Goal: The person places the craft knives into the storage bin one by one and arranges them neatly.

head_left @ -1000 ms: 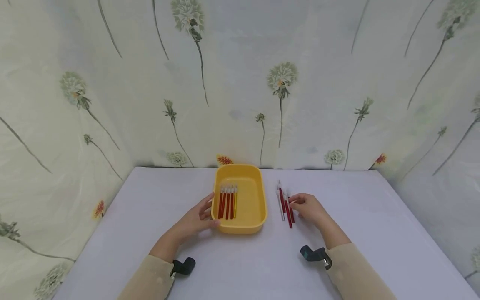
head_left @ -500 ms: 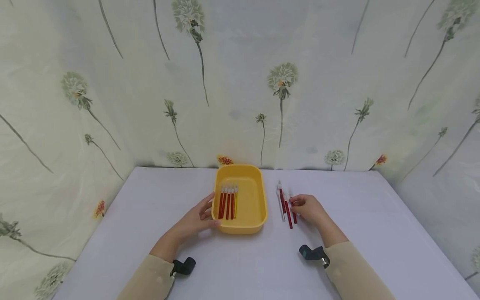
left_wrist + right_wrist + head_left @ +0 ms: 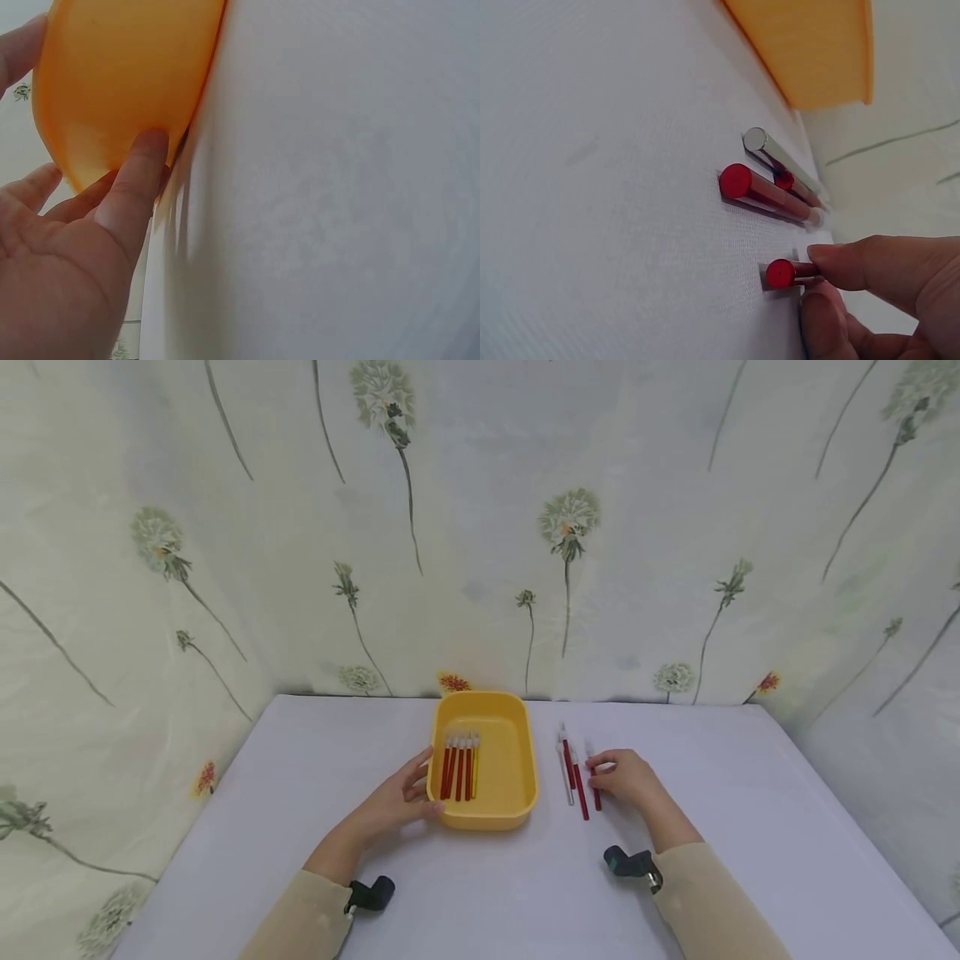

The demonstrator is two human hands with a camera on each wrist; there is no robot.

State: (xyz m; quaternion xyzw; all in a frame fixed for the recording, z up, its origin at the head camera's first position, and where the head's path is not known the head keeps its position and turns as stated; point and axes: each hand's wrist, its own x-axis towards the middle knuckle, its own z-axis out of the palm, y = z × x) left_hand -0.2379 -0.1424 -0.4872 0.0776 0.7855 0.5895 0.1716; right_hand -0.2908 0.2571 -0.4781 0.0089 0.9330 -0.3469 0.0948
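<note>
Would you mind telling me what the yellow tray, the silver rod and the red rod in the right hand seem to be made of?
Yellow tray: most likely smooth, moulded plastic; its wall looks slightly translucent in the left wrist view.
Silver rod: shiny with reflections, so metal or metallic-coated plastic.
Red rod in the right hand: glossy, highlighted surface, perhaps plastic, coated metal or lacquered wood.

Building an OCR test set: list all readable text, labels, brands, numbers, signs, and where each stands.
None readable.
Yellow tray, floral backdrop: no lettering visible.
Red, silver and yellow pen-like sticks, black wrist cameras: any markings too small to read.
</note>
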